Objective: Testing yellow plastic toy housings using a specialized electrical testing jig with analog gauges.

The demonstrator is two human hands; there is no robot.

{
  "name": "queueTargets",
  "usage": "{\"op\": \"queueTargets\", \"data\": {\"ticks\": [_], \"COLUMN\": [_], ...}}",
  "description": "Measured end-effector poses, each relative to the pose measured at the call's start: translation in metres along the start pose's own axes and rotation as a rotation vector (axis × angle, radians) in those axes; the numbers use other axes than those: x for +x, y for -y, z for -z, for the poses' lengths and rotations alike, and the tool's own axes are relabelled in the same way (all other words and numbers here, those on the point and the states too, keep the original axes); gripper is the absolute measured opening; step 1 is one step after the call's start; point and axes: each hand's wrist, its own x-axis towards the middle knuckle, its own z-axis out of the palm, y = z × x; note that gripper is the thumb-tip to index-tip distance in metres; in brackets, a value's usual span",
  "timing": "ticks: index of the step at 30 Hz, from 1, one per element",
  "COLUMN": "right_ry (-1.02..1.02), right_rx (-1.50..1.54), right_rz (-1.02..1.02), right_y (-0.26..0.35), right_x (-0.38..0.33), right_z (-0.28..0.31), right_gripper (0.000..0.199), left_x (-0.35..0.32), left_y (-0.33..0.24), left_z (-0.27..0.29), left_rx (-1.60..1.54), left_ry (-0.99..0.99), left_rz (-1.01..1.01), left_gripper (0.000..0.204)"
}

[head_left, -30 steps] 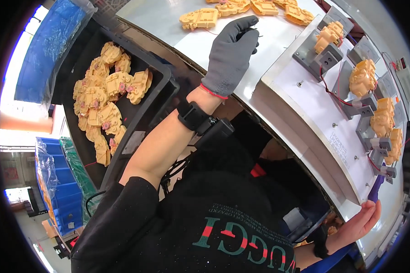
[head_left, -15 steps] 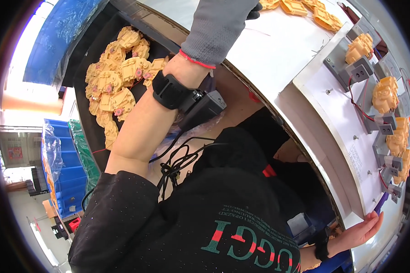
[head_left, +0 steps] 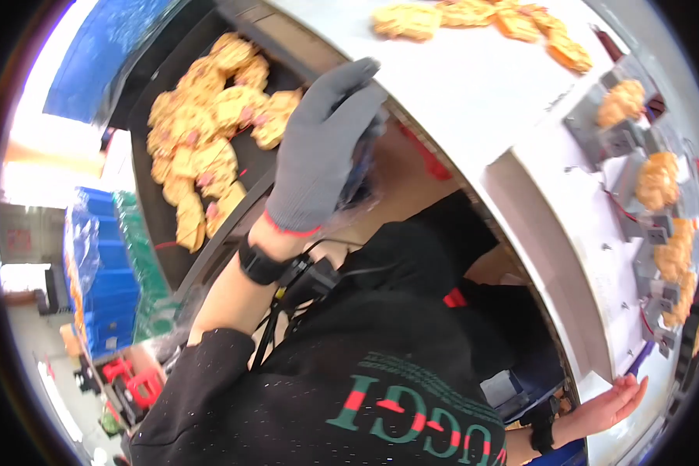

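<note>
My left hand (head_left: pixel 318 147), in a grey knitted glove with a red cuff edge, hangs between the black tray and the white table's edge. Its fingers are stretched out and I see nothing in them. Just left of it, a pile of yellow plastic parts (head_left: pixel 198 124) with pinkish round pieces and thin red wires lies in the black tray (head_left: pixel 262 206). At the far right, my bare right hand (head_left: pixel 617 400) is open beside the table's near right corner, fingers extended, holding nothing visible. Another yellow part (head_left: pixel 406 21) lies on the white table (head_left: pixel 443 85), in a row with several others.
Along the right side, grey fixtures (head_left: pixel 617 141) hold yellow parts on a raised white board (head_left: pixel 579 210) with screws and wires. Blue bins (head_left: pixel 105 272) and green plastic wrap (head_left: pixel 138 268) are at the left. The table's edge (head_left: pixel 458 175) runs diagonally before me.
My left hand has drawn back from the far table to beside the tray. A yellow part near where it was now shows fully on the table. My right hand stays about where it was.
</note>
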Motion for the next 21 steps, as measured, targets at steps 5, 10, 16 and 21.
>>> {"op": "queueTargets", "data": {"ticks": [5,10,16,21], "right_ry": [-0.048,0.022,0.136,0.26], "right_rx": [0.127,0.078,-0.034,-0.143], "right_rz": [0.004,0.053,0.052,0.109], "right_y": [0.009,0.044,0.052,0.058], "right_x": [-0.015,-0.031,-0.032,-0.022], "right_z": [-0.033,-0.047,-0.05,-0.067], "right_gripper": [0.03,0.016,0.012,0.012], "left_x": [-0.011,-0.005,-0.002,0.012], "left_y": [0.013,0.025,0.049,0.069], "left_z": [-0.034,-0.1,-0.12,-0.114], "left_rx": [0.281,0.096,0.337,0.4], "left_ry": [-0.028,0.302,0.328,0.242], "left_rz": [-0.152,-0.243,-0.617,-0.492], "left_gripper": [0.035,0.035,0.038,0.036]}}
